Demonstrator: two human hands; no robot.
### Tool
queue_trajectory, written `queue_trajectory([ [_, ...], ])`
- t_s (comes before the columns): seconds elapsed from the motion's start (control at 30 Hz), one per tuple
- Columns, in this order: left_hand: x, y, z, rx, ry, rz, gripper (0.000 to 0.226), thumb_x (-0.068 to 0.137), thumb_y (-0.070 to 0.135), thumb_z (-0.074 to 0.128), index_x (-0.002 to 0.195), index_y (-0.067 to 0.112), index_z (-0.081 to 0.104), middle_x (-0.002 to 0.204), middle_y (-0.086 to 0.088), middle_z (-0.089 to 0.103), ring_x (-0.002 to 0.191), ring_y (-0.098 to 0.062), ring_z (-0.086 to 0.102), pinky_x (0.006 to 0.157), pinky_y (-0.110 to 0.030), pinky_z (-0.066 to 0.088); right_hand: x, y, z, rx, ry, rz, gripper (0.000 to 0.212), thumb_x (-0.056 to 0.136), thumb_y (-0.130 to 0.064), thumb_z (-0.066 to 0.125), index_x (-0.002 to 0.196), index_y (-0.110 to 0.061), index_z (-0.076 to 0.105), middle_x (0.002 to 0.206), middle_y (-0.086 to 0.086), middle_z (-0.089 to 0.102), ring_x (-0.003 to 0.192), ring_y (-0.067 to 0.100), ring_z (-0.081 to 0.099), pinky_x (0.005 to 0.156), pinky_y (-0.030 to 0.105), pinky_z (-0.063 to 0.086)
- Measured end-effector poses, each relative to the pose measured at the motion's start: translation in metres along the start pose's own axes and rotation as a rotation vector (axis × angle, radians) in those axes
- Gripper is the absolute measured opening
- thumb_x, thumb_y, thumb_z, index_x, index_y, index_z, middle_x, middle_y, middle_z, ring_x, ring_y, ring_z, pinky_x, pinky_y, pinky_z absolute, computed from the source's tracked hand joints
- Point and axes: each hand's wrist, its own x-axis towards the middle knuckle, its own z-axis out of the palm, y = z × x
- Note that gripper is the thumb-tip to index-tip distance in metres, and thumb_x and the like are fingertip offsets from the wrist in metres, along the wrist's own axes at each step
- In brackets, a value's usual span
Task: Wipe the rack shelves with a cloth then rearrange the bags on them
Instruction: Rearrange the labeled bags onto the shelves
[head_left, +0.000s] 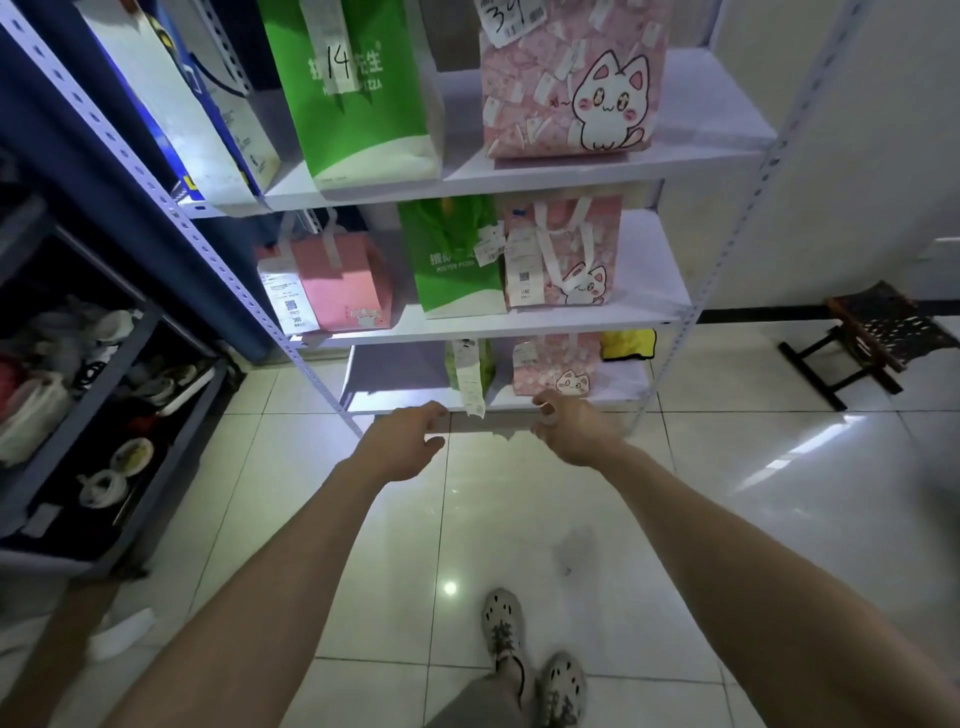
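Two bare forearms are stretched forward over the tiled floor, with grey clogs seen below them. The left hand is held loosely open just short of the front edge of the bottom shelf, with nothing in it. The right hand is level with it, fingers loosely curled, and nothing is gripped there either.

Between the two hands a long receipt is hung over the shelf lip from the small green bag. Just to its right a small pink cat bag is stood. A yellow item is tucked at the far right end; whether it is cloth or bag cannot be told. Open white board is shown on the left half of this shelf.

On the middle shelf a plain pink bag, a green pizza bag and a handled cat bag are lined up near the front edge.

Free floor is flanked by a dark rack on the left and a stool on the right.
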Motion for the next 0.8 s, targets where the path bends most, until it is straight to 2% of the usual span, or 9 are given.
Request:
queue_trajectory([
  [0.13, -0.013, -0.011, 0.002, -0.01, 0.013, -0.031, 0.049, 0.106, 0.034, 0.065, 0.152, 0.029, 0.051, 0.139, 0.005, 0.07, 0.112, -0.021, 0.071, 0.099, -0.043, 0.059, -0.008, -0.006, 0.014, 0.03, -0.022, -0.004, 0.049, 0.103, -0.031, 0.065, 0.148, -0.017, 0.052, 0.146, 0.006, 0.062, 0.125, 0.029, 0.061, 0.091, 0.029, 0.045],
  [0.27, -0.017, -0.023, -0.003, -0.002, 0.023, -0.029, 0.047, 0.106, 0.034, 0.065, 0.15, 0.03, 0.052, 0.137, 0.003, 0.071, 0.111, -0.022, 0.071, 0.097, -0.044, 0.059, -0.007, -0.017, 0.019, 0.036, -0.027, -0.013, 0.05, 0.103, -0.029, 0.065, 0.149, -0.016, 0.052, 0.146, 0.006, 0.061, 0.127, 0.028, 0.061, 0.099, 0.034, 0.048],
  [0.47, -0.017, -0.048, -0.016, -0.026, 0.021, -0.028, 0.044, 0.106, 0.032, 0.065, 0.149, 0.029, 0.053, 0.135, 0.004, 0.071, 0.11, -0.022, 0.071, 0.096, -0.042, 0.059, 0.001, -0.048, 0.026, 0.023, -0.017, -0.013, 0.047, 0.103, -0.027, 0.062, 0.148, -0.017, 0.052, 0.145, 0.007, 0.062, 0.123, 0.029, 0.063, 0.098, 0.039, 0.054],
  [0.6, -0.018, -0.07, -0.026, -0.052, 0.031, -0.023, 0.042, 0.107, 0.032, 0.062, 0.148, 0.029, 0.055, 0.134, 0.004, 0.072, 0.11, -0.022, 0.072, 0.095, -0.043, 0.06, 0.008, -0.075, 0.038, 0.018, -0.006, -0.01, 0.051, 0.103, -0.026, 0.065, 0.151, -0.015, 0.051, 0.145, 0.008, 0.062, 0.126, 0.029, 0.061, 0.104, 0.04, 0.052],
  [0.8, -0.012, -0.099, -0.04, -0.094, 0.014, -0.019, 0.042, 0.108, 0.028, 0.059, 0.15, 0.028, 0.054, 0.139, 0.002, 0.071, 0.108, -0.023, 0.073, 0.097, -0.045, 0.06, 0.016, -0.103, 0.053, 0.025, 0.029, 0.015, 0.05, 0.102, -0.027, 0.067, 0.149, -0.017, 0.054, 0.142, 0.007, 0.063, 0.123, 0.028, 0.062, 0.103, 0.039, 0.052],
])
